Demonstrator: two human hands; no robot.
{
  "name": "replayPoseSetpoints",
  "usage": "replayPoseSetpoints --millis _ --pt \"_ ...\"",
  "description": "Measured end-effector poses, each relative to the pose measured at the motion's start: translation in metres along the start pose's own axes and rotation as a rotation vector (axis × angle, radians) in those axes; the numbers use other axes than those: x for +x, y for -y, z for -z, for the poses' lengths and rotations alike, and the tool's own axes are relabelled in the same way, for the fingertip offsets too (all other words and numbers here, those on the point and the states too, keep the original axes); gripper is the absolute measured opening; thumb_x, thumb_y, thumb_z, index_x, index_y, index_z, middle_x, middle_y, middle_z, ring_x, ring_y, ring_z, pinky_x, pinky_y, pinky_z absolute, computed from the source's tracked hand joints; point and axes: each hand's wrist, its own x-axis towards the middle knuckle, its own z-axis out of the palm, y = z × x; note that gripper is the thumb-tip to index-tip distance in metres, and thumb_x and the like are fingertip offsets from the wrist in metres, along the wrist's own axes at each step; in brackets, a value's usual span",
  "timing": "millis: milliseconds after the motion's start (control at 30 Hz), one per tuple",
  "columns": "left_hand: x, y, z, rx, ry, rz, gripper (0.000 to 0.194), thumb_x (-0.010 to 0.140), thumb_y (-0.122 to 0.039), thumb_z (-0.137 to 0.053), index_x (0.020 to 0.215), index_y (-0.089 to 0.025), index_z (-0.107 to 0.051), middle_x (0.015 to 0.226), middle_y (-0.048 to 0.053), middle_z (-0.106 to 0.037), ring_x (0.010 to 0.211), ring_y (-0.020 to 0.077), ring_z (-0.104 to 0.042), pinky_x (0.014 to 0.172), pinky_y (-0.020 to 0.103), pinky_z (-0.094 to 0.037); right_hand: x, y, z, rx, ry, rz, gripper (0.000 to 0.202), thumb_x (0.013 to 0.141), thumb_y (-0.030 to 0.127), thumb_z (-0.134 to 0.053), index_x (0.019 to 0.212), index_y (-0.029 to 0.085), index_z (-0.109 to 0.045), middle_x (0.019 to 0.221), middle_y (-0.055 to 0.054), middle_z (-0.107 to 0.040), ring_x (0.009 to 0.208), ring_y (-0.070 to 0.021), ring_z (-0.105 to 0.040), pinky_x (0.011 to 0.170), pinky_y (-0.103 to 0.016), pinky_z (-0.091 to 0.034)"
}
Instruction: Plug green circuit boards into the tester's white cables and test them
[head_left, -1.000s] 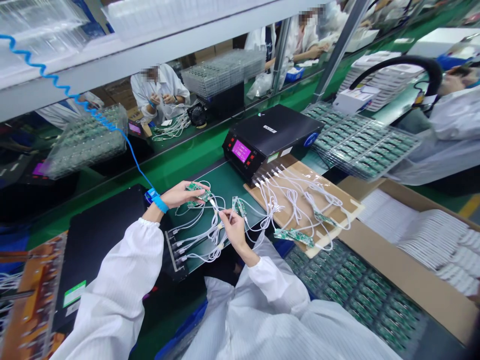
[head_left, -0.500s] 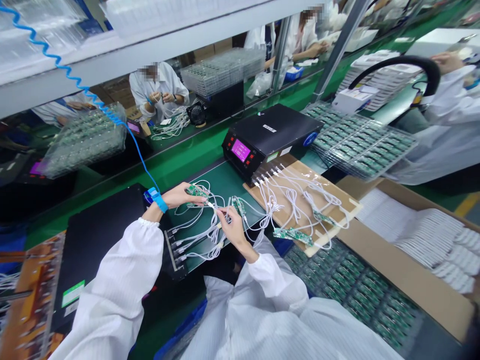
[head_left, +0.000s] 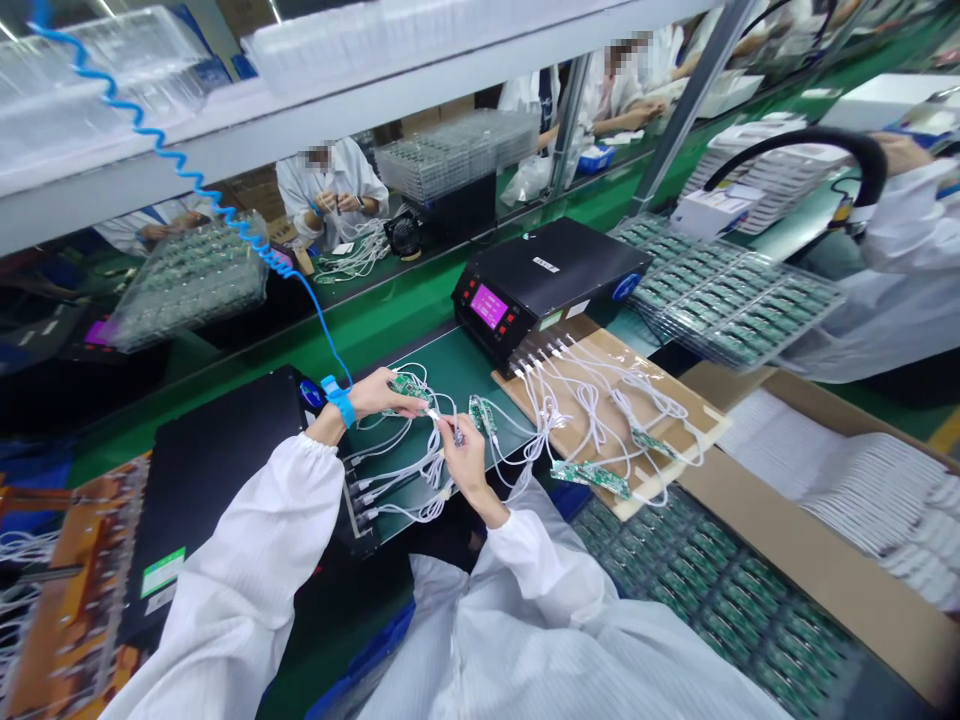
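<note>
My left hand (head_left: pixel 379 394), with a blue strap at its wrist, is closed on a green circuit board (head_left: pixel 409 386). My right hand (head_left: pixel 465 452) pinches the white plug of a cable (head_left: pixel 433 414) at the board's right end; whether the plug sits fully in the socket I cannot tell. White cables (head_left: pixel 405 468) run from the black box at the left to below my hands. Just right of my right hand lies another green board (head_left: pixel 482 414) with a cable at its end. Further right, more boards (head_left: pixel 591 478) rest on a brown panel (head_left: pixel 592 400).
A black tester with a lit screen (head_left: pixel 489 305) stands behind the panel. Trays of boards (head_left: pixel 735 290) are stacked at the right, and another tray (head_left: pixel 720 590) lies in front. A carton (head_left: pixel 795 500) holds white pieces. A coiled blue cord (head_left: pixel 240 225) hangs to my wrist. Co-workers sit opposite.
The whole view has shifted slightly, moving the scene right and down. My two hands stay together at the board and plug, with little visible change in their hold.
</note>
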Motion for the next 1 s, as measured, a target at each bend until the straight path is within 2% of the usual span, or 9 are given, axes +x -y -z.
replayPoseSetpoints --millis 133,267,367,467,567,667,767,867,1000 --pt "-0.005 -0.001 0.0 0.031 -0.007 -0.013 0.042 0.054 -0.045 -0.098 0.075 -0.013 -0.08 0.074 0.01 -0.079 0.071 0.0252 -0.076 0.078 0.04 -0.065 0.002 -0.004 -0.001 -0.006 0.059 0.025 0.027 0.102 0.041 -0.057 0.095 0.022 -0.076 0.087 -0.004 -0.07 0.085 -0.0186 -0.063 0.082 -0.033 -0.05" --pt "-0.024 -0.004 -0.008 0.012 -0.139 -0.074 0.053 0.055 -0.047 -0.098 0.089 -0.012 -0.077 0.082 0.01 -0.079 0.076 0.0248 -0.077 0.083 0.042 -0.065 0.0 -0.006 0.001 0.003 0.121 0.039 0.029 0.104 0.041 -0.054 0.11 0.022 -0.075 0.105 -0.008 -0.072 0.104 -0.021 -0.066 0.097 -0.037 -0.051" --pt "-0.045 0.002 -0.023 -0.077 -0.288 -0.154 0.058 0.061 -0.052 -0.095 0.096 -0.012 -0.073 0.095 0.011 -0.079 0.086 0.0269 -0.078 0.093 0.046 -0.063 -0.005 -0.001 0.007 0.029 0.048 0.028 0.037 0.109 0.039 -0.042 0.124 0.022 -0.071 0.116 -0.01 -0.069 0.115 -0.0206 -0.063 0.106 -0.04 -0.049" --pt "-0.062 0.015 -0.049 -0.139 -0.494 -0.22 0.057 0.07 -0.055 -0.089 0.102 -0.013 -0.067 0.097 0.011 -0.078 0.091 0.028 -0.078 0.095 0.047 -0.062 -0.011 0.006 0.013 0.059 0.004 0.042 0.041 0.11 0.038 -0.039 0.127 0.021 -0.071 0.114 -0.01 -0.068 0.112 -0.0199 -0.064 0.104 -0.039 -0.05" --pt "-0.072 0.031 -0.081 -0.146 -0.732 -0.284 0.045 0.082 -0.057 -0.078 0.094 -0.016 -0.061 0.087 0.009 -0.075 0.093 0.0281 -0.078 0.091 0.043 -0.064 -0.016 0.013 0.012 0.085 0.043 0.054 0.037 0.107 0.039 -0.048 0.131 0.023 -0.072 0.101 -0.007 -0.07 0.095 -0.0192 -0.067 0.093 -0.037 -0.056" --pt "-0.075 0.044 -0.106 -0.052 -0.938 -0.296 0.036 0.09 -0.055 -0.068 0.09 -0.019 -0.062 0.091 0.009 -0.076 0.093 0.0263 -0.078 0.087 0.037 -0.063 -0.02 0.022 0.004 0.161 0.134 0.059 0.038 0.106 0.037 -0.05 0.139 0.028 -0.067 0.094 -0.004 -0.073 0.074 -0.0165 -0.067 0.079 -0.035 -0.06" --pt "-0.076 0.054 -0.118 0.069 -1.099 -0.27 0.034 0.092 -0.052 -0.064 0.094 -0.019 -0.068 0.094 0.01 -0.077 0.089 0.0252 -0.078 0.085 0.036 -0.062 -0.023 0.034 -0.006 0.201 0.153 0.129 0.033 0.104 0.034 -0.054 0.131 0.029 -0.073 0.097 -0.005 -0.076 0.076 -0.0168 -0.069 0.082 -0.036 -0.061" --pt "-0.079 0.062 -0.121 0.15 -1.155 -0.279 0.033 0.093 -0.049 -0.063 0.104 -0.018 -0.071 0.095 0.01 -0.078 0.09 0.025 -0.077 0.087 0.037 -0.063 -0.026 0.045 -0.015 0.204 0.121 0.158 0.025 0.101 0.033 -0.061 0.116 0.028 -0.08 0.094 -0.006 -0.074 0.08 -0.0175 -0.069 0.077 -0.034 -0.061" --pt "-0.082 0.068 -0.121 0.195 -1.139 -0.3 0.032 0.093 -0.043 -0.063 0.112 -0.019 -0.071 0.096 0.01 -0.079 0.089 0.025 -0.078 0.088 0.039 -0.063 -0.027 0.052 -0.021 0.21 0.093 0.135 0.022 0.099 0.033 -0.064 0.111 0.028 -0.081 0.092 -0.006 -0.072 0.081 -0.0169 -0.068 0.076 -0.033 -0.061"
